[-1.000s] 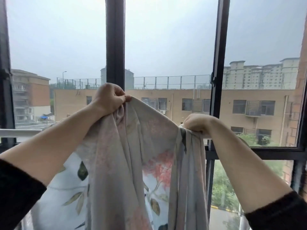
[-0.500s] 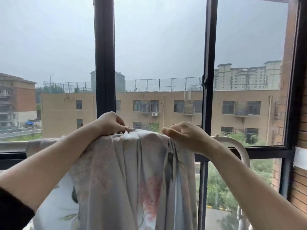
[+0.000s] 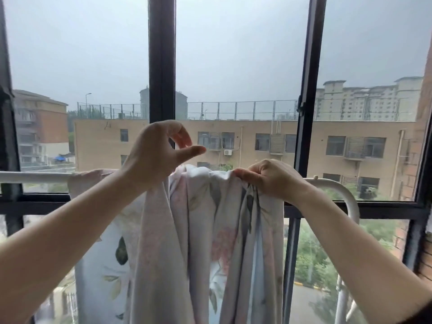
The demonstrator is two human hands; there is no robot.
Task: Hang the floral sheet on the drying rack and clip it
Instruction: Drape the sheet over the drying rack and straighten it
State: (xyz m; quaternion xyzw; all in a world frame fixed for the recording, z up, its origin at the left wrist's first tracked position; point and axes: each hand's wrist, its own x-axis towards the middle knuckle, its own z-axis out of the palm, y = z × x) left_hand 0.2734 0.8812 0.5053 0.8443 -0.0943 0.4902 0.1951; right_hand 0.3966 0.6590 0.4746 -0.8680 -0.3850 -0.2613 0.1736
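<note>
The floral sheet (image 3: 198, 242), pale with pink flowers and green leaves, hangs bunched over the white top bar of the drying rack (image 3: 32, 177). My left hand (image 3: 159, 150) hovers just above the sheet's top fold, fingers loosely curved with a gap between thumb and fingers, holding nothing. My right hand (image 3: 268, 178) pinches the sheet's top edge at the bar, to the right of the bunch. No clip is in view.
The rack's bar curves down at its right end (image 3: 350, 199). Right behind it stands a dark-framed window (image 3: 161, 66) with vertical posts; buildings and trees lie outside. A brick wall (image 3: 425, 265) closes the right side.
The sheet came down from its raised position onto the rack's bar. My left hand has let go of the fabric and lifted a little above it. My right hand keeps its pinch.
</note>
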